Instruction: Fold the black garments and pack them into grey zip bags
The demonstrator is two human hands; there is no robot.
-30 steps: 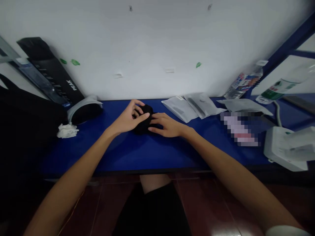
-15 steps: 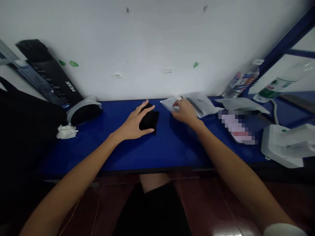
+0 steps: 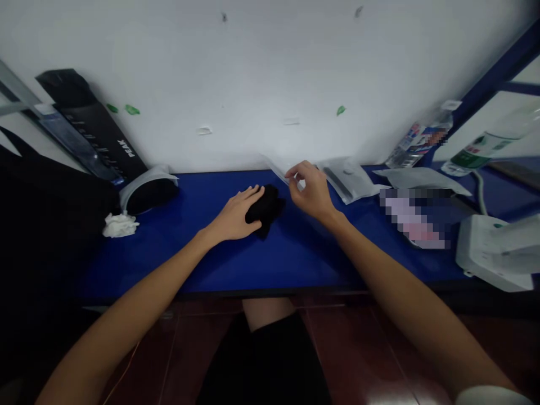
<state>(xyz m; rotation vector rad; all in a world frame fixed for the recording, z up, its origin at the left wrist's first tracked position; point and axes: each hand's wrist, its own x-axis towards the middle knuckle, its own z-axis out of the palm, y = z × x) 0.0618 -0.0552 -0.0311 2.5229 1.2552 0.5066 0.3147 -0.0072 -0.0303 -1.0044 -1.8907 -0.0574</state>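
A person's left hand (image 3: 238, 216) rests on a black bundle (image 3: 269, 205) at a blue table (image 3: 253, 264), fingers parted wide from the thumb, w/ fingertips on its far side & thumb nr. its front edge. The bundle sits on the tabletop, a bit left of the right hand (image 3: 310, 188), its folds dark & hard to tell apart. The right hand pinches a clear bag (image 3: 276, 167) btwn thumb & fingers, the bag tilted up at the back of the table, in front of a white wall (image 3: 253, 73).

Just right of that hand, a flat bag (image 3: 348, 180) lies by the wall w/ a dark strip inside. Farther right: a grey bag (image 3: 422, 180), a blurred-out pink item (image 3: 415, 222), a white device (image 3: 489, 247) nr. the front edge, plus a water bottle (image 3: 432, 132) & a green-label bottle (image 3: 485, 152), both w/ white caps or tops partly in view.

At left, a white-rimmed pouch (image 3: 152, 191) w/ a black inside lies nr. a crumpled tissue (image 3: 121, 225). Behind, a black pack (image 3: 97, 124) marked "PEAK" leans on the wall, w/ a clear bottle (image 3: 80, 140) alongside; a large black bag (image 3: 50, 225) fills the far-left side. Green leaf stickers (image 3: 132, 109) dot the wall.
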